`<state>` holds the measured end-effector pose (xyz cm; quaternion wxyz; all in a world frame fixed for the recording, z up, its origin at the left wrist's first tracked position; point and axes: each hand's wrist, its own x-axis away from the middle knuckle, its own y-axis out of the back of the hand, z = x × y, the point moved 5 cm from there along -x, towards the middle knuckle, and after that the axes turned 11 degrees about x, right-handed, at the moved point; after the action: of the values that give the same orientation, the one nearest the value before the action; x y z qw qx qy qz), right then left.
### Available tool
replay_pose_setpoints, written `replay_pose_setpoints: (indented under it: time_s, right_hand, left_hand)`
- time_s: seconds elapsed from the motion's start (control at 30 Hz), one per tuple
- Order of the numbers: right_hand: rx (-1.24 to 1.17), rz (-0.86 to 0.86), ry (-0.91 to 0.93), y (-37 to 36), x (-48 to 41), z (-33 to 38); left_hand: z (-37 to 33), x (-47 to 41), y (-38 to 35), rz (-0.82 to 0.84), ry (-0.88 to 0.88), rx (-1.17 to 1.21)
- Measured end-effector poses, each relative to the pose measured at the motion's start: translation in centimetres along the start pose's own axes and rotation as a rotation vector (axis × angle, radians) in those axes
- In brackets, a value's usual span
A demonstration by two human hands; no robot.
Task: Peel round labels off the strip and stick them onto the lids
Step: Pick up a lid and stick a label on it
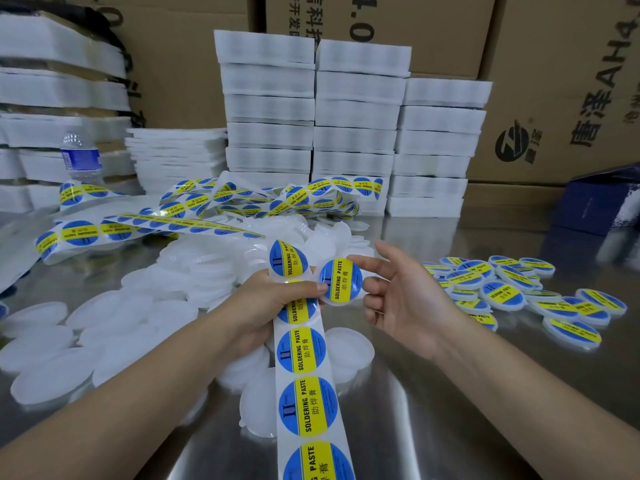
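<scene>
Strip with five labels showing ran through your left hand, whose fingers clutched it and one labelled lid. Your right hand was loose, forefinger at that lid's rim. Bare lids and finished lids, too many to count, covered the steel desk. Three tray stacks, one bottle and cartons stood behind.

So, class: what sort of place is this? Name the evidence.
Probably a packing workshop: cardboard cartons behind, stacked white packs, and labelled lids heaped on a steel table.
</scene>
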<state>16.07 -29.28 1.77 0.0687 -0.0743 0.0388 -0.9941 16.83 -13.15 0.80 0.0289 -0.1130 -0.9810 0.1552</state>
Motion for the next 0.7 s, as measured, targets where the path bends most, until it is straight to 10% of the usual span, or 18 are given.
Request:
replay_pose_setpoints:
  time_s: [0.7]
  right_hand:
    - [0.042, 0.013, 0.018, 0.05, -0.07, 0.01]
  left_hand:
    - [0.13, -0.07, 0.1, -0.014, 0.0, 0.027]
